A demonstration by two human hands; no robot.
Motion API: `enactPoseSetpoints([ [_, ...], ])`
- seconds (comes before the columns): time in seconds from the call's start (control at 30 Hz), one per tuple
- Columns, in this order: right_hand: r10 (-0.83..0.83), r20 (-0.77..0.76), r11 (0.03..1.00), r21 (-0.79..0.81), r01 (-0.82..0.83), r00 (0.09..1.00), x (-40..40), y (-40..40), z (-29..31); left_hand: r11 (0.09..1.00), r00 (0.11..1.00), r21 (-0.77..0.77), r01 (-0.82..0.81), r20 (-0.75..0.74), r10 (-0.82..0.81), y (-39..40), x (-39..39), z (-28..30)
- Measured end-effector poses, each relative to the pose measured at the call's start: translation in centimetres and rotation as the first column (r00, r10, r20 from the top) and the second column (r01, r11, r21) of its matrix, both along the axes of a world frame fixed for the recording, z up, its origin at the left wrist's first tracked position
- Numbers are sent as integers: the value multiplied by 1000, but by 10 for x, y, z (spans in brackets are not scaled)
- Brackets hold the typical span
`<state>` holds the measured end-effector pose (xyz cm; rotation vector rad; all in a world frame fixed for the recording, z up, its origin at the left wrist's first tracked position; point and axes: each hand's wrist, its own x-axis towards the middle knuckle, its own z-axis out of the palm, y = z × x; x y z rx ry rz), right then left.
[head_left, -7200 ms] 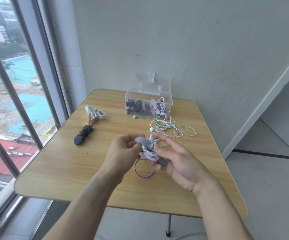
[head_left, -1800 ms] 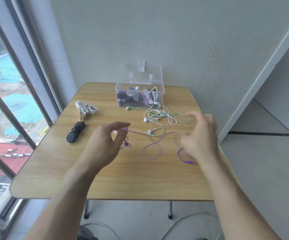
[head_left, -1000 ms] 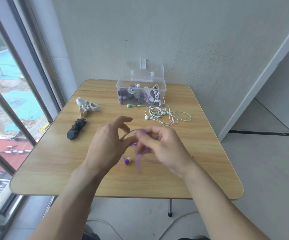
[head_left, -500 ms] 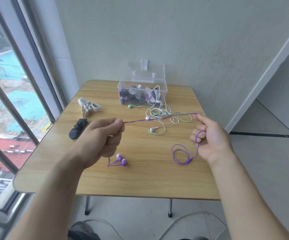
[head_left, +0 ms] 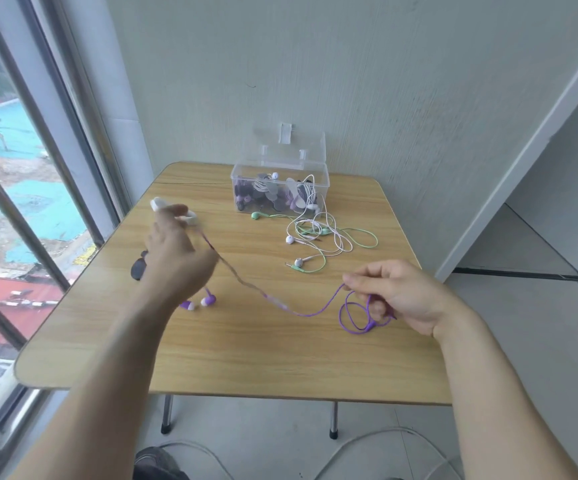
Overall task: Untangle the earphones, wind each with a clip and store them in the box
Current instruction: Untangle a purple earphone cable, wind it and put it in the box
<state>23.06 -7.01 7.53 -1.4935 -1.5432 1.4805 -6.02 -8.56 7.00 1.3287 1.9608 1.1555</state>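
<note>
Now your right hand point(head_left: 407, 294) sits low over the near right part of the table point(head_left: 246, 358), fingers curled and pinching the purple earphone point(head_left: 301, 313) cord near its plug end, with a small loop of cord hanging under the palm. Half a second ago the cord ran taut and level between your hands; now it sags across the middle of the surface, because your left hand point(head_left: 173, 258) has swung away toward the left edge. That hand is blurred, its fingers bunched on the cord's other end, and the two purple buds point(head_left: 199, 302) dangle just below its wrist.

So the purple pair is free of knots and out of the pile, which suggests the untangling step for it is done and winding comes next. Your left hand is now just beside the white clip point(head_left: 190, 218) at the left edge, with the black clip point(head_left: 138, 268) partly hidden behind it; either would serve.

Farther back, the white and green earphones point(head_left: 318, 237) are tangled together in front of the box point(head_left: 280, 194), which stands open at the far edge holding pairs already wound.
</note>
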Motion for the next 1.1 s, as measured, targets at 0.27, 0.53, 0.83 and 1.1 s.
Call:
enactPoseSetpoints([
  [0.27,54,-316,998,-1,-57,947,-28,-9,4,898,971,391,203,35,-235,-35,62,2],
  [0.53,195,-365,981,80,-178,910,-24,-8,8,834,847,150,531,-51,-530,-32,74,-14],
  [0.83,-162,-185,984,36,172,969,19,4,11,936,960,278,-216,234,153,-9,10,-7],
  [1.1,-147,-376,989,-49,138,915,10,2,12,915,956,293,-277,-12,293,-19,16,-6],
])
